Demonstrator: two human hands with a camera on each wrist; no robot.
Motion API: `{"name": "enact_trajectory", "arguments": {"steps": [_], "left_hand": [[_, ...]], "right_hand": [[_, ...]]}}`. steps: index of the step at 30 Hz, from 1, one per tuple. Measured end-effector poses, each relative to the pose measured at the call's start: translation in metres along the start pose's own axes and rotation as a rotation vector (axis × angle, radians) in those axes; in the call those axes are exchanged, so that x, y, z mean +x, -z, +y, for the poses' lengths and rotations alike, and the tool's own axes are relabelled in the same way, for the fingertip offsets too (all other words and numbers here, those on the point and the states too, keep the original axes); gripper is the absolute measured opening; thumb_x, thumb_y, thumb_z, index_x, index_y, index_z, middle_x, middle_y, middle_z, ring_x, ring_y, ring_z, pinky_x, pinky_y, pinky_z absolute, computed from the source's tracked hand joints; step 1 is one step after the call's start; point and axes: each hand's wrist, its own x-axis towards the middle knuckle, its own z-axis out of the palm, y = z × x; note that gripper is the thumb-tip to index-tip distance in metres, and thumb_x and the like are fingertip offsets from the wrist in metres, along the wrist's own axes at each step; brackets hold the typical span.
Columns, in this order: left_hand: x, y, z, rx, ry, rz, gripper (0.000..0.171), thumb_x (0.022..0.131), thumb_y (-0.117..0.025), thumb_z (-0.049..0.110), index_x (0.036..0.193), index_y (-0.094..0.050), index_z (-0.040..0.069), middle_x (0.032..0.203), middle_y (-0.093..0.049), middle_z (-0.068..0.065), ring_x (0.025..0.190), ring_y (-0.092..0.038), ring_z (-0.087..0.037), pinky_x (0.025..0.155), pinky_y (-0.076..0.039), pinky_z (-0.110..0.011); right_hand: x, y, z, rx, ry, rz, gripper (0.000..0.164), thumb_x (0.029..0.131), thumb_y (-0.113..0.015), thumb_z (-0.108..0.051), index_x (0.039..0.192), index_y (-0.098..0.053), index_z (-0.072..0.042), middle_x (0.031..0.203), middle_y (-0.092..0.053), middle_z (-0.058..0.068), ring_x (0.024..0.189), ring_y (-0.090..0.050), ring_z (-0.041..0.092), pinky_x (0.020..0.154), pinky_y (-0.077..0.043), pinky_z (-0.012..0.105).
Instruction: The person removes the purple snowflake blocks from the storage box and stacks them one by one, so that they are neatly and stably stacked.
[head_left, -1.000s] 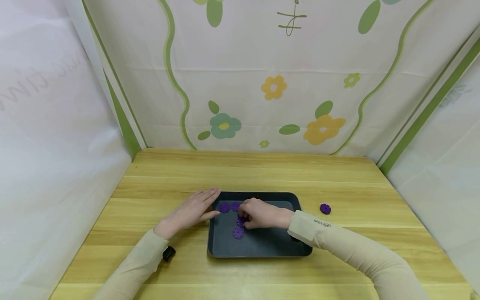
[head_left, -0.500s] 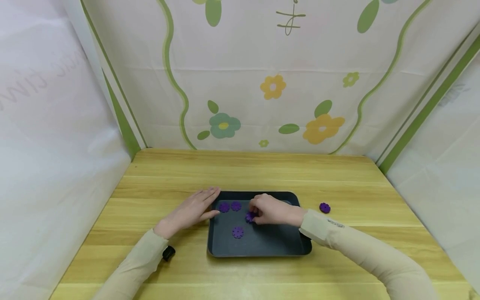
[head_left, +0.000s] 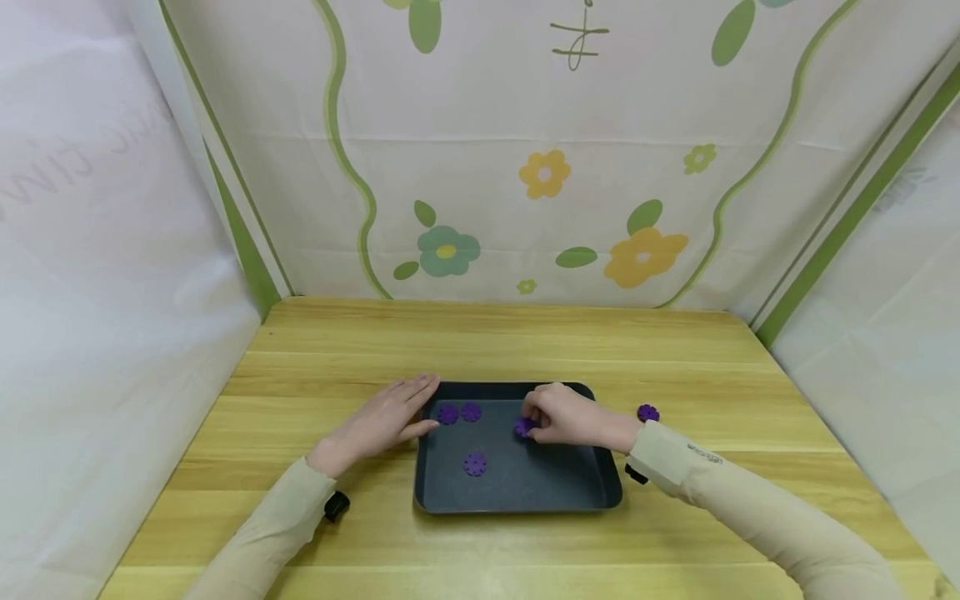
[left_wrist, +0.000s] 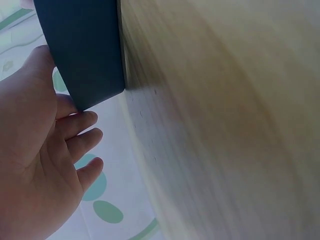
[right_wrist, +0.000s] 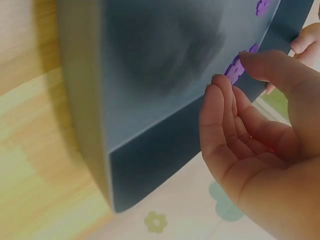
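Note:
A dark rectangular tray (head_left: 540, 483) lies on the wooden table. My right hand (head_left: 573, 416) pinches a purple notched disc (head_left: 522, 427) between thumb and fingers over the tray's right half; the right wrist view shows this purple disc (right_wrist: 234, 71) by the thumb tip. Two more purple discs, one at the left corner (head_left: 447, 414) and one beside it (head_left: 471, 412), lie near the tray's far edge. A third disc (head_left: 475, 464) lies nearer the front. My left hand (head_left: 375, 423) rests against the tray's left rim, fingers extended; the left wrist view shows the tray's outer wall (left_wrist: 85, 55).
Another purple disc (head_left: 648, 413) lies on the table (head_left: 480, 342) right of the tray, just beyond the right sleeve. A printed fabric backdrop (head_left: 480, 167) rises behind the table, with white side panels. A black wrist device (head_left: 337, 506) sits below the left cuff.
My right hand has drawn the pinched disc rightward, away from the discs at the tray's left, and slightly toward the far edge. The left hand has stayed at the tray's left rim.

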Motion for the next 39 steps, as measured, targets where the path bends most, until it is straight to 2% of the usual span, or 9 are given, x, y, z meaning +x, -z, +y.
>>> {"name": "enact_trajectory", "arguments": {"steps": [6, 16, 23, 33, 39], "left_hand": [[0.000, 0.000, 0.000, 0.002, 0.007, -0.006, 0.069, 0.099, -0.058, 0.043, 0.151, -0.040, 0.002, 0.154, -0.045, -0.016, 0.142, -0.046, -0.031, 0.116, -0.040, -0.051], [0.001, 0.001, 0.001, 0.013, -0.007, -0.002, 0.068, 0.099, -0.059, 0.042, 0.150, -0.041, 0.001, 0.153, -0.046, -0.016, 0.141, -0.047, -0.031, 0.116, -0.040, -0.050], [0.001, 0.001, 0.000, 0.011, -0.005, -0.003, 0.068, 0.098, -0.059, 0.041, 0.150, -0.042, 0.001, 0.153, -0.046, -0.017, 0.141, -0.047, -0.032, 0.116, -0.041, -0.051], [0.000, 0.002, 0.001, -0.007, 0.012, -0.033, 0.069, 0.100, -0.056, 0.044, 0.151, -0.039, 0.002, 0.155, -0.043, -0.016, 0.144, -0.044, -0.030, 0.118, -0.038, -0.050], [0.000, 0.001, 0.000, 0.002, 0.006, -0.018, 0.069, 0.099, -0.057, 0.043, 0.151, -0.040, 0.001, 0.154, -0.044, -0.017, 0.142, -0.045, -0.031, 0.117, -0.039, -0.050]], "right_hand": [[-0.010, 0.008, 0.006, 0.009, -0.007, 0.027, 0.016, 0.085, -0.073, -0.009, 0.099, -0.070, -0.002, 0.085, -0.067, 0.007, 0.068, -0.058, 0.009, 0.060, -0.048, 0.015], [-0.027, 0.017, 0.018, 0.049, -0.057, 0.059, 0.016, 0.085, -0.074, -0.006, 0.098, -0.070, 0.002, 0.084, -0.069, 0.009, 0.064, -0.053, -0.003, 0.057, -0.049, 0.014], [-0.041, 0.024, 0.032, 0.019, -0.106, 0.114, 0.016, 0.084, -0.075, -0.006, 0.096, -0.069, 0.001, 0.086, -0.071, 0.010, 0.067, -0.057, -0.002, 0.059, -0.052, 0.015], [-0.063, 0.035, 0.043, 0.021, -0.152, 0.146, 0.014, 0.083, -0.075, -0.004, 0.095, -0.068, 0.001, 0.087, -0.070, 0.009, 0.068, -0.060, 0.002, 0.059, -0.053, 0.017], [-0.072, 0.039, 0.053, 0.017, -0.225, 0.160, 0.012, 0.082, -0.074, -0.003, 0.093, -0.069, -0.001, 0.084, -0.070, 0.005, 0.067, -0.059, 0.002, 0.059, -0.054, 0.018]]}}
